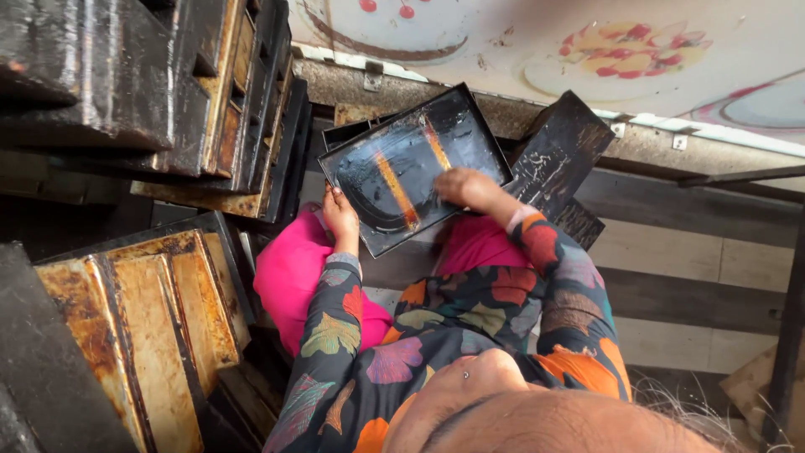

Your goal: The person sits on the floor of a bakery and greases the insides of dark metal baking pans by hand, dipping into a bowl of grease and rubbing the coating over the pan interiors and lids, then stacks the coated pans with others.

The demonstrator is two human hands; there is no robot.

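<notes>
**Two hands on a black tray**

We see the left hand (pixel 340 220) gripping the near edge of the black tray (pixel 457 126). The right hand (pixel 464 186) lies flat inside it. The tray rests on the pink lap (pixel 293 273). Rusty trays (pixel 142 327) sit stacked on the left.

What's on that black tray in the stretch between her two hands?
In the head view, between the left hand and right hand, the black tray shows a curved wiped smear and an orange streak.
</notes>
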